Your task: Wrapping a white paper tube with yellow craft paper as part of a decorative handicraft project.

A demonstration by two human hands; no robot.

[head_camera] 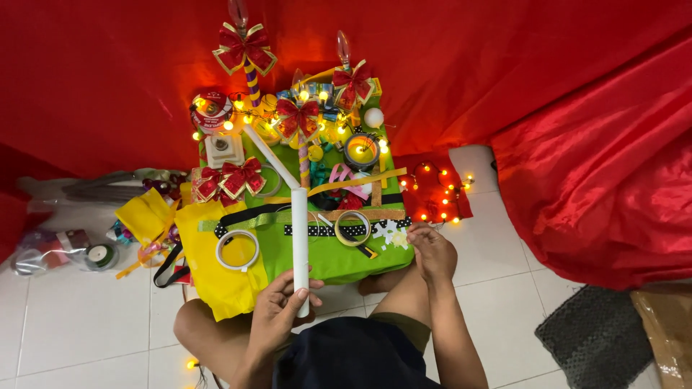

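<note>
A: Left hand [277, 317]: fingers wrapped round the near end of a white paper tube [300, 245]; the tube runs straight away from the hand, out over a green board [339, 259]. What lies beside it?

B: Just left of that hand, a roll of white tape [237, 250] rests on yellow paper [216, 281]. Right hand [431, 248]: fingers curled at the board's right edge, touching or just short of small white paper flowers [389, 234]; whether it pinches anything cannot be told. Between the hands, a yellow tape roll [352, 227] sits on a black dotted ribbon [328, 229].

A: Risks?

B: A judgement only: the tube is gripped at one end, so a swing of the far end could topple the red bows [297, 119] or snag the string lights [432, 194] beyond the hands. The board seems to rest on the knees; a shifted leg may tip it.

A: Containers?

B: A round holder [362, 150] beyond the right hand glows from within; its contents are unclear. A clear bag [43, 248], far left of the left hand, holds small items, unidentifiable.
</note>
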